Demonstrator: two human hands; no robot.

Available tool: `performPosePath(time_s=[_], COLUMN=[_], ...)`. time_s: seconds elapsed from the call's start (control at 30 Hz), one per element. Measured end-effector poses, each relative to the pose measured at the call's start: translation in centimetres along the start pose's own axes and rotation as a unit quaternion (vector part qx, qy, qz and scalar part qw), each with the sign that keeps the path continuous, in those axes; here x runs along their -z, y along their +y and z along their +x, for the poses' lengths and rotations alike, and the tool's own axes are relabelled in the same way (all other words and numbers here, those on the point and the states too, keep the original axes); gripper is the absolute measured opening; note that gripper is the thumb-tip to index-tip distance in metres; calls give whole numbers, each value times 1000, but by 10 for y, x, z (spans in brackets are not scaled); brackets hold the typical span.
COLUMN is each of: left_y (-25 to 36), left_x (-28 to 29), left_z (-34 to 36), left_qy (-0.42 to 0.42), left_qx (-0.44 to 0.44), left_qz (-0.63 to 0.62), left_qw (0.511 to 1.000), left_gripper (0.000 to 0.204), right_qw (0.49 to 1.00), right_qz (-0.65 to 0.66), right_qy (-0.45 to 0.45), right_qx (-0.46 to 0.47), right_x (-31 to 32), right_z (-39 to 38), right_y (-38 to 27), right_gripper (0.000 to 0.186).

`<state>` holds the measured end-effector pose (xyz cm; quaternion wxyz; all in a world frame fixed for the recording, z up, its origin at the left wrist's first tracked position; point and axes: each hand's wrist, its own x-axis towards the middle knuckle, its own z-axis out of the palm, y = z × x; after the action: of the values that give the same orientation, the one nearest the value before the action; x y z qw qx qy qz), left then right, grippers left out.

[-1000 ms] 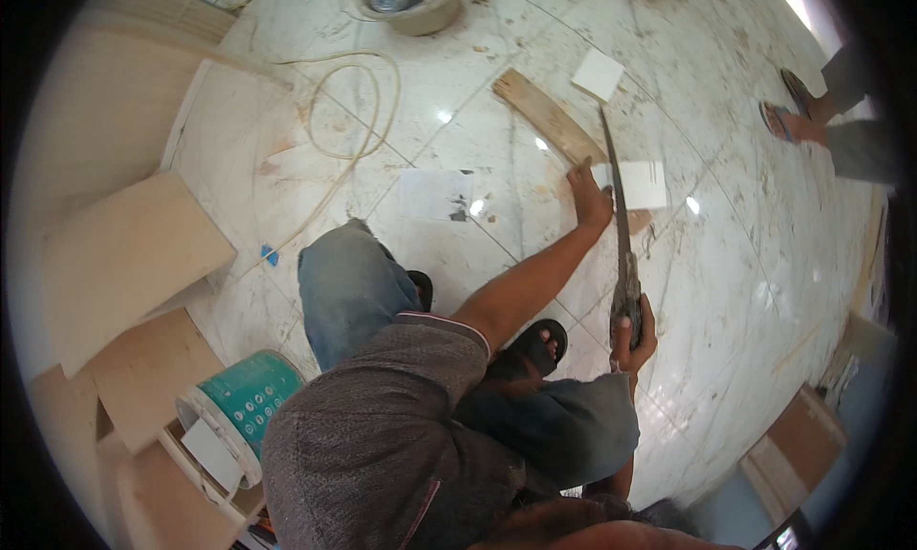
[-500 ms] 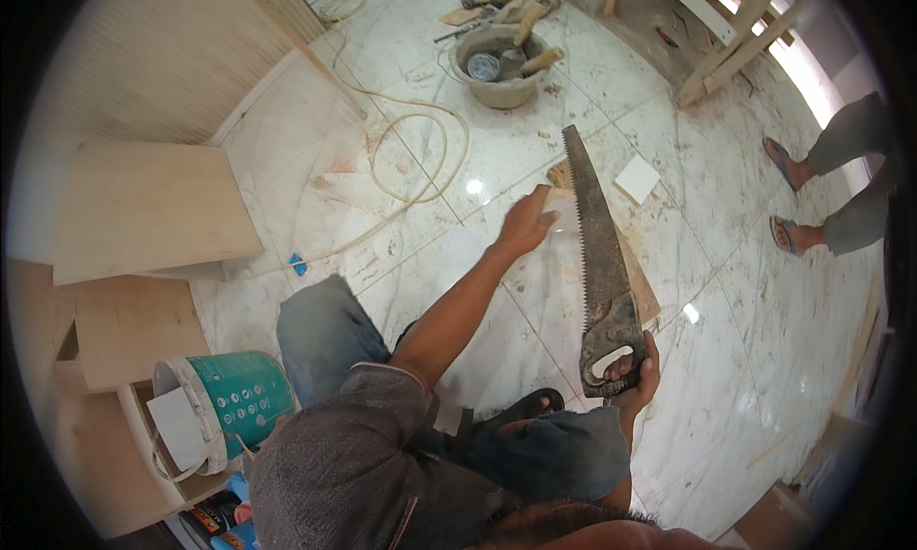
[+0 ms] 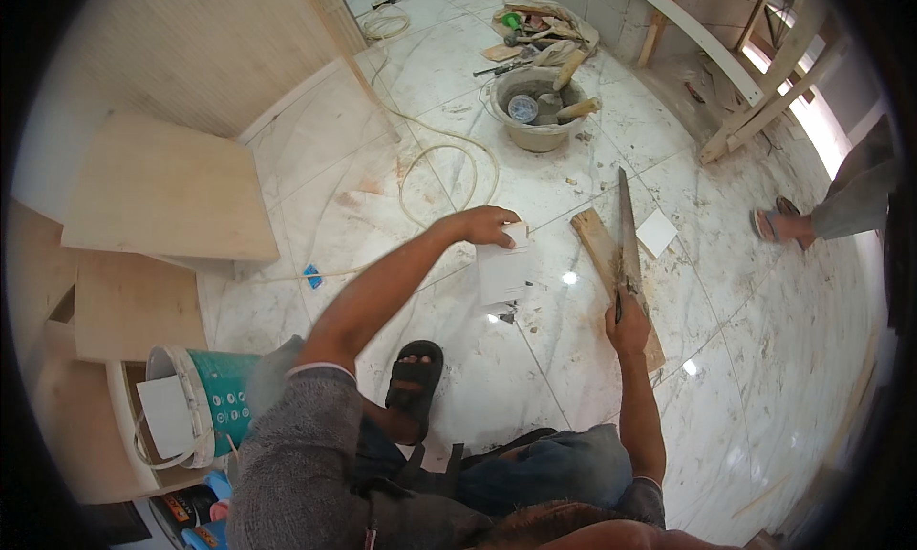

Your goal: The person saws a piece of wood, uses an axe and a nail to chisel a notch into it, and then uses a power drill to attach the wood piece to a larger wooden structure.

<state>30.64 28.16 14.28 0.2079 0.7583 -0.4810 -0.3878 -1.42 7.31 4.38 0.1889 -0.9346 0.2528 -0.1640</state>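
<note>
Through my remote feed, I watched the left hand [image 3: 485,225] over the floor [image 3: 731,388], fingers pinching a white piece [image 3: 517,235] that I could barely separate from the pale sheet [image 3: 500,280] below. The right hand [image 3: 627,330] clasped a handsaw [image 3: 627,215], covering most of its handle, above a wooden plank [image 3: 594,239]. Ahead, a grey bucket [image 3: 535,139] held a clear round object [image 3: 522,108] and wooden-handled tools [image 3: 579,110], partly hidden. A white square [image 3: 167,416] sat at the teal bucket's [image 3: 225,395] mouth; I couldn't make out its depths.
</note>
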Motion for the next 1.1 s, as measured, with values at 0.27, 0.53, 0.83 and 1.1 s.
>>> performPosePath(time_s=[0.27,0.53,0.83,1.1], left_y=[-36,-32,-69,-152], left_x=[47,120,149,117], left_z=[-3,10,11,7], left_qy=[-133,-7,143,210], left_qx=[41,-24,4,122], left_qz=[-55,-301,-449,-303], left_qw=[989,953,882,921], left_gripper=[52,49,46,38], right_qw=[985,973,979,971], right_qz=[-116,96,-27,-38], right_qy=[-100,-205,-200,-159], right_qx=[84,-50,34,175], right_x=[10,102,138,-19], right_z=[-18,123,312,531], right_y=[-9,-107,-142,-139], right_gripper=[49,37,36,33])
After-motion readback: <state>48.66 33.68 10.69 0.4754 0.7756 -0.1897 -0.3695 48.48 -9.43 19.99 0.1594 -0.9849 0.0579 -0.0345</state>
